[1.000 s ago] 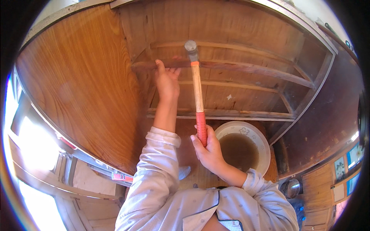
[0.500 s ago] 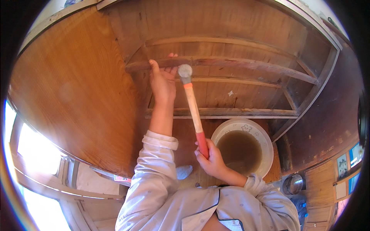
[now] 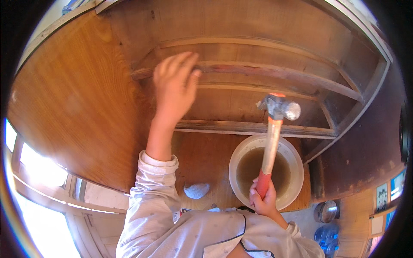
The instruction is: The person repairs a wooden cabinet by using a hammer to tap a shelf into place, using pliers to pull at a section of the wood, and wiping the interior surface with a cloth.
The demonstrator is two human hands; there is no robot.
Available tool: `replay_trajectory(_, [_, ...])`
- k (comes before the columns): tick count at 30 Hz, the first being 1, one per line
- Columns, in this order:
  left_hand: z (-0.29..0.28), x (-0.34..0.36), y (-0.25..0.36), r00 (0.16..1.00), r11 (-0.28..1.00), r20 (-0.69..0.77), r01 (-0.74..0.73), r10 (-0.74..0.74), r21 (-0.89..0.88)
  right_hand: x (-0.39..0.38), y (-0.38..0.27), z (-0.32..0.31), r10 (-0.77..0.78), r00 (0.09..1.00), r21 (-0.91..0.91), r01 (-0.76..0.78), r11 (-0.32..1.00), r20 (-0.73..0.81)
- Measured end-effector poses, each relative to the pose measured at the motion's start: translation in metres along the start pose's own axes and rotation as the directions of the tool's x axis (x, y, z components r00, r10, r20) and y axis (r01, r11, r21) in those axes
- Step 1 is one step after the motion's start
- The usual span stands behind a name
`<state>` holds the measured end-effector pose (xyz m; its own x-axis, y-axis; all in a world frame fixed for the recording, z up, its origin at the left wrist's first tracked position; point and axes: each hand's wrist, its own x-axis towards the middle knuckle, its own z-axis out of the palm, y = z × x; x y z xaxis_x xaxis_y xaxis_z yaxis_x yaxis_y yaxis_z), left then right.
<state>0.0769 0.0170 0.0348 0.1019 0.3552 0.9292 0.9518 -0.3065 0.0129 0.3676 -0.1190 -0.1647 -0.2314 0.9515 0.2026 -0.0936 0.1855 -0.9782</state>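
Note:
My right hand (image 3: 266,201) is closed round the red grip of a hammer (image 3: 271,148) with a pale wooden handle. The hammer stands upright, its worn metal head in front of the lower bar of the wooden cabinet frame. Higher up on the left, my left hand (image 3: 175,86) is raised with its fingers apart, slightly blurred and holding nothing. It is nearest the left part of a wooden rail (image 3: 266,71) that runs across the cabinet's inside; whether the fingers touch the rail I cannot tell.
Behind my right hand, a white basin (image 3: 235,172) holds murky brown water. A pale blue-grey lump (image 3: 196,190) lies on the wooden surface left of it. A large wood-grain panel (image 3: 73,94) closes off the left side. Blue plastic bottles (image 3: 328,236) stand at lower right.
The hammer has swung away from the rail, to the right and lower, with my right hand. My left hand has turned over and come off the rail's underside, moving slightly left.

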Motion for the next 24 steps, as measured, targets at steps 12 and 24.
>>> replay_trajectory(12, [-0.032,-0.012,-0.063,0.986,0.824,0.126,0.017,-0.107,0.567,-0.036,0.028,-0.06,0.301,0.953,0.059,-0.299,0.952,-0.027])
replay_trajectory(24, [-0.058,0.033,-0.067,0.878,0.783,0.412,-0.072,-0.245,0.618,-0.037,0.038,-0.103,0.256,0.938,-0.079,-0.244,0.966,0.232])
